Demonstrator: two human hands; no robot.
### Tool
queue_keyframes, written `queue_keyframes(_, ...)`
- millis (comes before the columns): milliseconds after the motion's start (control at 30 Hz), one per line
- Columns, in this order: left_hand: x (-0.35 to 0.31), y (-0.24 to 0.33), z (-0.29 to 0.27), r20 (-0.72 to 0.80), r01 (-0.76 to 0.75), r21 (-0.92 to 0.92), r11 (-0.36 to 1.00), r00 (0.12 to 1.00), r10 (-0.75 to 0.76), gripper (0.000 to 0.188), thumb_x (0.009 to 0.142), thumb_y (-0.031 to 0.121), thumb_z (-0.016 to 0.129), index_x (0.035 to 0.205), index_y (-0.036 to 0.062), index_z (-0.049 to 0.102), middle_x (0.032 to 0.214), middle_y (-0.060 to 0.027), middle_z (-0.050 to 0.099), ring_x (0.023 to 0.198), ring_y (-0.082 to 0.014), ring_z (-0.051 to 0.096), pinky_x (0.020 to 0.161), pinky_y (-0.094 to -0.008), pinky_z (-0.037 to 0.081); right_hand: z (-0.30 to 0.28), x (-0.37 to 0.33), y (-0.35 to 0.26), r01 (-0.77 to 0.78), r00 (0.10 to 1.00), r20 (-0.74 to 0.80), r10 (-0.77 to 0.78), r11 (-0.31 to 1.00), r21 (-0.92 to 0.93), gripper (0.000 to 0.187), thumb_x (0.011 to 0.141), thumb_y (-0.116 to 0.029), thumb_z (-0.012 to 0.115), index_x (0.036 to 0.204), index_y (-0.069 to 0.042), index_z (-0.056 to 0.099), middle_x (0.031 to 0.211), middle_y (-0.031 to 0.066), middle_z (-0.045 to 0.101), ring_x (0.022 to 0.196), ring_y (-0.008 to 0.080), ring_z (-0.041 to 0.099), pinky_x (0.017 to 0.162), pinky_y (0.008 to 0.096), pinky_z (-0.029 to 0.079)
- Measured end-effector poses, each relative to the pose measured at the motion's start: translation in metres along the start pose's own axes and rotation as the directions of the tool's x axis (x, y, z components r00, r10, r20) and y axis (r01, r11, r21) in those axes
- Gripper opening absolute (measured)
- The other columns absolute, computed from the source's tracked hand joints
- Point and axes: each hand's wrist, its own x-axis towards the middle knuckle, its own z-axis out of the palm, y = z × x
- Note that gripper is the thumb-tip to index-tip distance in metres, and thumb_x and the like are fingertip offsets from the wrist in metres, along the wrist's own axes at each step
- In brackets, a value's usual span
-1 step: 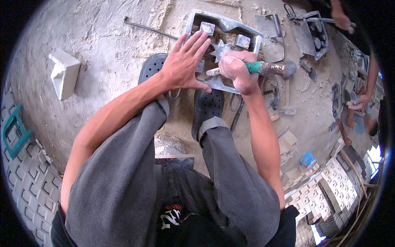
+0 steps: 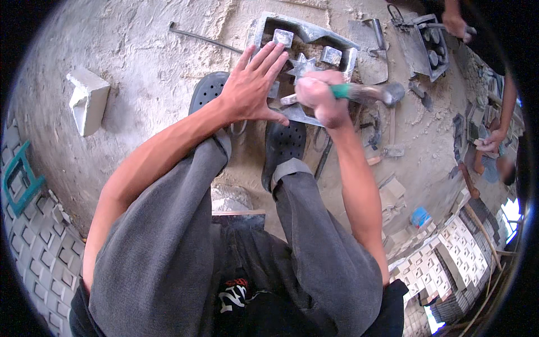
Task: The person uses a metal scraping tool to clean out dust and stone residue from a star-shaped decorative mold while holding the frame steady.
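Mould [image 2: 323, 35] looks dusty grey around a star-shaped block [image 2: 302, 65].

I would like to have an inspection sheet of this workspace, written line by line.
Surface: rough ground, pale and dusty.
Job's things: grey frame containing a star-shaped piece and square blocks; green-banded tool, blurred.
Clutter: thin rod left of the frame; off-white block further left; blue container at right.
Hands: left hand spread over the frame's left side; right hand closed around the green-banded tool.
Cables: nothing seen that is clearly a cable.
Surroundings: co-worker's hand upper right; patterned pale pieces lower right; teal frame at far left.
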Motion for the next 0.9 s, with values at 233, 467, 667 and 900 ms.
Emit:
queue_keyframes(233, 0.001, -0.002, 0.003, -0.009, -0.009, -0.012, 1.0, 1.0, 0.009, 0.137, 0.054, 0.089, 0.059, 0.148, -0.0027, 0.023, 0.156, -0.0182, 0.022, 0.147, -0.0301, 0.014, 0.119, -0.0497, 0.006, 0.023, 0.012, 0.009, 0.006, 0.995, 0.096, 0.018, 0.969, -0.247, 0.034, 0.083, -0.016, 0.053, 0.057, 0.001, 0.039, 0.052, 0.0074, 0.038, 0.047, 0.0141, 0.035, 0.047, 0.0352, 0.027)
queue_keyframes(467, -0.003, -0.004, 0.002, -0.009, -0.006, -0.009, 1.0, 1.0, 0.006, 0.139, 0.052, 0.089, 0.059, 0.149, -0.0021, 0.021, 0.156, -0.018, 0.021, 0.147, -0.0302, 0.014, 0.119, -0.0501, 0.006, 0.019, 0.009, -0.019, -0.013, 0.999, 0.039, 0.021, 0.983, -0.182, 0.036, 0.081, -0.022, 0.054, 0.055, -0.002, 0.04, 0.051, 0.0057, 0.039, 0.047, 0.0136, 0.035, 0.046, 0.0339, 0.028)
queue_keyframes(667, 0.001, -0.001, 0.001, 0.012, -0.028, 0.007, 1.0, 1.0, 0.028, 0.14, 0.051, 0.089, 0.06, 0.149, -0.0016, 0.021, 0.157, -0.0176, 0.021, 0.147, -0.0301, 0.014, 0.119, -0.0514, 0.006, 0.017, 0.013, 0.007, 0.084, 0.996, 0.021, -0.082, 0.976, -0.199, 0.034, 0.09, -0.017, 0.049, 0.059, -0.001, 0.047, 0.052, 0.003, 0.042, 0.048, 0.0146, 0.039, 0.047, 0.0319, 0.031)
queue_keyframes(900, 0.0, -0.001, -0.001, 0.006, -0.011, 0.014, 1.0, 1.0, 0.011, 0.139, 0.051, 0.088, 0.061, 0.149, -0.0024, 0.023, 0.156, -0.0179, 0.022, 0.147, -0.0305, 0.015, 0.119, -0.0513, 0.008, 0.011, -0.001, -0.001, -0.11, 0.982, -0.119, 0.149, 0.954, 0.28, 0.039, 0.09, -0.013, 0.047, 0.054, -0.007, 0.035, 0.051, -0.0001, 0.032, 0.044, 0.01, 0.028, 0.044, 0.0278, 0.023)
